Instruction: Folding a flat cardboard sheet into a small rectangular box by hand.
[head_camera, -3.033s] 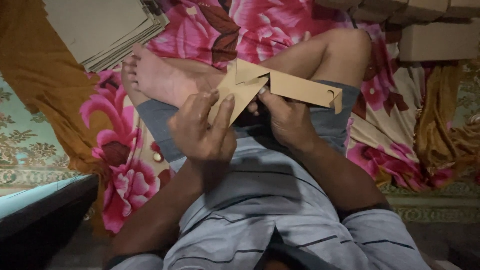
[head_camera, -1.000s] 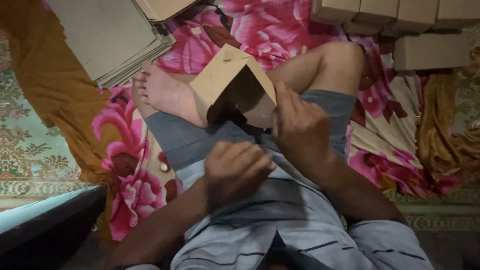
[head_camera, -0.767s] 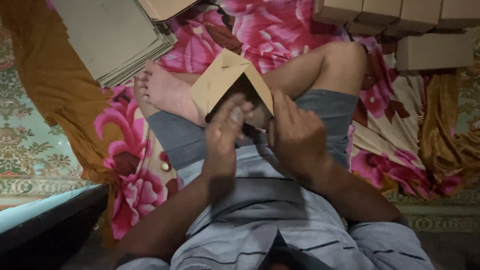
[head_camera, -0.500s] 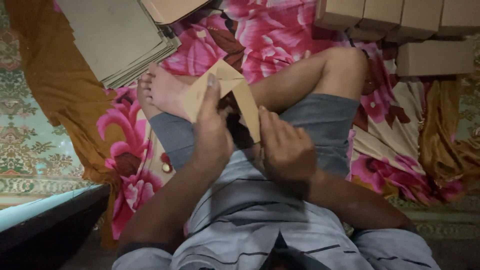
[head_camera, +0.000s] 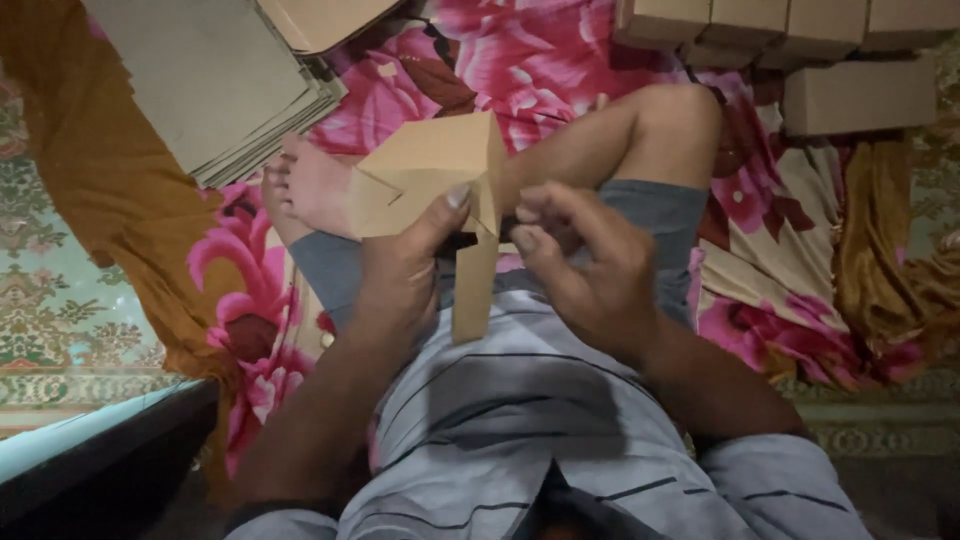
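Half-folded brown cardboard box (head_camera: 440, 170) held above the lap, one long flap hanging loose toward the striped shirt (head_camera: 520, 400). Left hand (head_camera: 400, 270) in a firm grip on the near wall, thumb pressed to the edge; right hand (head_camera: 585, 260) pinching narrowly at the flap's fold. Body partly shaped, by the look of it; flap untucked, closing left. Stack of flat cardboard sheets (head_camera: 210, 80) beyond the foot, finished boxes (head_camera: 800, 40) lined up on the flowered cloth (head_camera: 520, 60).
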